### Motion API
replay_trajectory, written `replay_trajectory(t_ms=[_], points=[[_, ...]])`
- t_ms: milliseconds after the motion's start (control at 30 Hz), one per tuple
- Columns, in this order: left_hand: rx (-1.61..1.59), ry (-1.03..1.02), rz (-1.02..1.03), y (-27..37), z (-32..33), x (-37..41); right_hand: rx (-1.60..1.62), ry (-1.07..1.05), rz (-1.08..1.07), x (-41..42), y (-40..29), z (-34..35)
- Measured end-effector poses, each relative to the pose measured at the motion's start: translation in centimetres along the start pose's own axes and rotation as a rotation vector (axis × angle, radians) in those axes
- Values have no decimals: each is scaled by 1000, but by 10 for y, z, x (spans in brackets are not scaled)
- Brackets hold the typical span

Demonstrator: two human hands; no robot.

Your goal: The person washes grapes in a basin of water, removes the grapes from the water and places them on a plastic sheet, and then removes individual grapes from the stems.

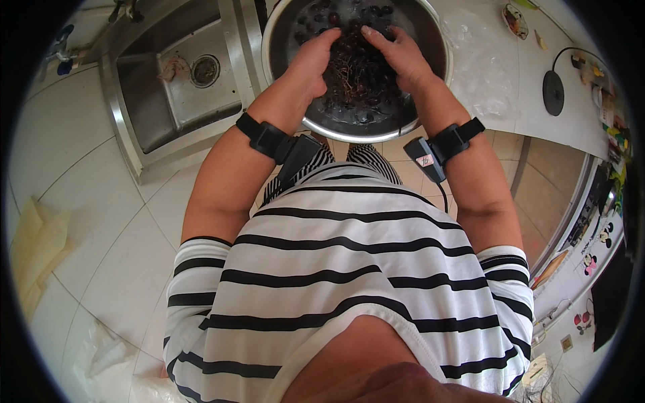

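Observation:
A round stainless steel basin (347, 137) at the top of the view holds cloudy water and many dark grapes (373, 95). Brown grape stems (348, 75) show in the middle of the mass. My left hand (315, 58) cups the grapes from the left side, thumb on top. From the right, my right hand (400, 55) cups the same mass, its thumb pointing inward. Most fingers of both hands are hidden among the grapes and water. Loose grapes (335, 19) float beyond my thumbs.
Left of the basin is a steel sink (176, 111) with a drain strainer (205, 70) and some wet scraps. A clear plastic bag (486, 75) lies on the white counter to the right, with a black oval device (553, 93) on a cord farther right. Taps (63, 50) stand at upper left.

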State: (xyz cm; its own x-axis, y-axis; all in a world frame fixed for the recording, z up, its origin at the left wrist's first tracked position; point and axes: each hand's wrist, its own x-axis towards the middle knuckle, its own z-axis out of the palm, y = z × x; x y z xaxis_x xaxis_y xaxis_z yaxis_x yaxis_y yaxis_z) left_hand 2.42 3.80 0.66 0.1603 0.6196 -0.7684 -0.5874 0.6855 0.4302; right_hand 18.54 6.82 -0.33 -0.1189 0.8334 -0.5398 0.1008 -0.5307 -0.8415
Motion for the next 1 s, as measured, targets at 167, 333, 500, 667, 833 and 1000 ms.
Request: replay_trajectory(t_ms=[167, 333, 500, 667, 833, 1000], points=[[552, -78, 513, 1, -7, -4, -187, -171, -260, -9, -10, 1], [936, -16, 605, 17, -26, -32, -777, -203, -813, -44, -24, -1], [278, 141, 273, -3, -21, -44, -593, 148, -563, -60, 10, -18], [32, 137, 150, -15, -22, 2, 148, 82, 175, -32, 6, 0], [210, 120, 267, -13, 1, 2, 352, -90, 108, -19, -4, 5], [530, -30, 695, 1, 4, -18, -1, -90, -385, -34, -19, 9]])
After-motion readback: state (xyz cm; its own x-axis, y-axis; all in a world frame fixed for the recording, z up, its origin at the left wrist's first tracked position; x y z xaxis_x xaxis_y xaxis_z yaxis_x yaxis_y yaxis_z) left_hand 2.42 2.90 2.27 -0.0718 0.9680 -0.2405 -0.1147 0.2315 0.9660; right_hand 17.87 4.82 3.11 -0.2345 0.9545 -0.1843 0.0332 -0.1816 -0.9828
